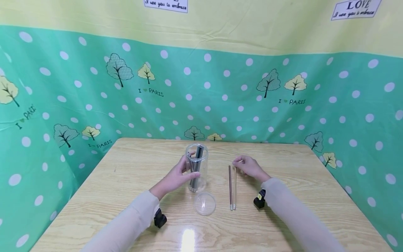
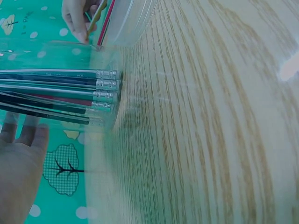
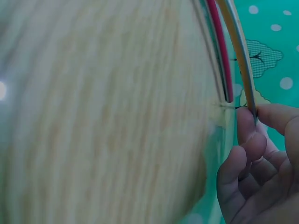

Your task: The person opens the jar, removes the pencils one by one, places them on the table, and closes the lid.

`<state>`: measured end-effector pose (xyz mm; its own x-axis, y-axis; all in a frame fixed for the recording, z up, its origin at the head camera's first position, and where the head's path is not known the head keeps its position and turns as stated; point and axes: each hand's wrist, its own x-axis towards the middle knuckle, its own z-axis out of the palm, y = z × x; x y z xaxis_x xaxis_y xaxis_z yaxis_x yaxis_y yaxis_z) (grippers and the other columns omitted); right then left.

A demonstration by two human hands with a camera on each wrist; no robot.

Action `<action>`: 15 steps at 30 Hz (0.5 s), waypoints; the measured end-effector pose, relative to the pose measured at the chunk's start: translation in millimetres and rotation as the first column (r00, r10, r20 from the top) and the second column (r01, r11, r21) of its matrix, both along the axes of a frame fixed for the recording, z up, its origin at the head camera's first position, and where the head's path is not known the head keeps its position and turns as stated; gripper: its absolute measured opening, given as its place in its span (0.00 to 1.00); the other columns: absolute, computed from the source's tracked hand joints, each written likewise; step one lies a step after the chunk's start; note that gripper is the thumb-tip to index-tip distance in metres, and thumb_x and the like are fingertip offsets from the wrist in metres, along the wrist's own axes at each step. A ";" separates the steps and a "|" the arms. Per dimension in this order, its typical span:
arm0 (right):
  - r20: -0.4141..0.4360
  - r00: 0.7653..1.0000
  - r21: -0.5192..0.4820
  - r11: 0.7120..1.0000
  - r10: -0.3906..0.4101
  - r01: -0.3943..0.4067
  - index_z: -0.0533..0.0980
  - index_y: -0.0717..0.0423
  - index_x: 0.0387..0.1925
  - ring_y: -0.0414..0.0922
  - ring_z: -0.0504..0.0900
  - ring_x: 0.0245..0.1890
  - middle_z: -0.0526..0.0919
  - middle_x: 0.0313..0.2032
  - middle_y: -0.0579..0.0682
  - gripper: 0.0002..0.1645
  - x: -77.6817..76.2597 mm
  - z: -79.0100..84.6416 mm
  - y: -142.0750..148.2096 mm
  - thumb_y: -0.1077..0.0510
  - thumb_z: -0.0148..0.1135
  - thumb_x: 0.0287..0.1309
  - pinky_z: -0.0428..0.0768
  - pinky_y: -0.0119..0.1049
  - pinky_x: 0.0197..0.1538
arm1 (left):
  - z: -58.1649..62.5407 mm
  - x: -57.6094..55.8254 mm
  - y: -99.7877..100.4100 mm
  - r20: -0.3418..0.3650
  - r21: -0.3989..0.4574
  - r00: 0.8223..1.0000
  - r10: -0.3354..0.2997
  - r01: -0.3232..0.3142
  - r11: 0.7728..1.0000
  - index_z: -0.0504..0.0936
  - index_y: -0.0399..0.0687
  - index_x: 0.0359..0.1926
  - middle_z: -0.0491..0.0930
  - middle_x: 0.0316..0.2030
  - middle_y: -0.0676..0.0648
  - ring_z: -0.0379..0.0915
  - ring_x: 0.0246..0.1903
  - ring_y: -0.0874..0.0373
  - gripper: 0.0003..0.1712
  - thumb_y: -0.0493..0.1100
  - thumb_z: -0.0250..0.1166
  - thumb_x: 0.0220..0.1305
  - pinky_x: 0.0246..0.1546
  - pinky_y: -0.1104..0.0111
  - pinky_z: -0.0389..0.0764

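Observation:
My left hand [image 1: 177,177] grips a tall clear plastic jar [image 1: 204,172], its thumb across the near side. The jar stands upright and uncovered, with several dark pencils [image 1: 197,161] leaning inside; in the left wrist view their metal ferrules [image 2: 106,85] show at the jar's bottom. To the right, my right hand [image 1: 248,166] pinches the far end of a yellow pencil [image 1: 234,190] between thumb and finger, as the right wrist view confirms. Alongside it lies a dark red pencil [image 1: 230,189], nearly parallel, its far end [image 3: 224,79] free of the fingers.
A round clear lid [image 1: 205,204] lies flat just in front of the jar. The wooden table [image 1: 126,175] reaches back to a green dotted curtain [image 1: 214,87]. Each wrist carries a small black camera [image 1: 259,199].

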<state>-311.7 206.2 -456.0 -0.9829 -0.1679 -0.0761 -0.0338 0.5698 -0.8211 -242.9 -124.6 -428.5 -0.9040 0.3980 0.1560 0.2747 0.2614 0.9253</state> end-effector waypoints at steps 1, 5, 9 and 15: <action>0.002 1.000 0.008 1.000 -0.004 0.004 0.78 0.57 0.49 0.40 0.69 0.17 0.80 0.28 0.50 0.16 0.1 -0.5 -0.8 0.49 0.61 0.70 0.68 0.30 0.19 | -0.2 -0.2 -0.1 -0.002 0.000 1.000 -0.001 0.001 1.000 0.51 0.70 0.77 0.67 0.70 0.44 0.64 0.68 0.44 0.49 0.52 0.71 0.64 0.69 0.39 0.55; -0.002 1.000 0.038 0.999 -0.003 0.003 0.78 0.57 0.49 0.41 0.70 0.18 0.82 0.30 0.49 0.17 0.4 -1.4 -3.4 0.49 0.61 0.70 0.70 0.31 0.21 | -0.4 -0.6 -0.4 -0.009 0.005 1.000 -0.005 0.005 1.000 0.51 0.66 0.78 0.66 0.70 0.42 0.63 0.68 0.42 0.49 0.50 0.71 0.64 0.68 0.39 0.55; -0.005 1.000 0.054 0.999 0.000 0.000 0.78 0.57 0.49 0.41 0.70 0.19 0.82 0.31 0.49 0.17 0.1 -1.9 -5.1 0.49 0.62 0.69 0.71 0.32 0.21 | 0.3 -0.5 -0.7 -0.006 0.008 1.000 -0.009 0.010 1.000 0.51 0.66 0.77 0.66 0.70 0.41 0.63 0.68 0.41 0.49 0.48 0.71 0.64 0.68 0.39 0.55; -0.009 1.000 0.079 0.997 -0.005 0.006 0.78 0.56 0.47 0.40 0.69 0.18 0.82 0.30 0.48 0.16 -2.2 -4.4 -7.0 0.49 0.64 0.67 0.71 0.32 0.20 | 0.7 -0.4 0.5 -0.006 0.022 1.000 -0.014 0.015 1.000 0.49 0.61 0.78 0.65 0.71 0.39 0.62 0.68 0.39 0.50 0.44 0.70 0.65 0.68 0.38 0.54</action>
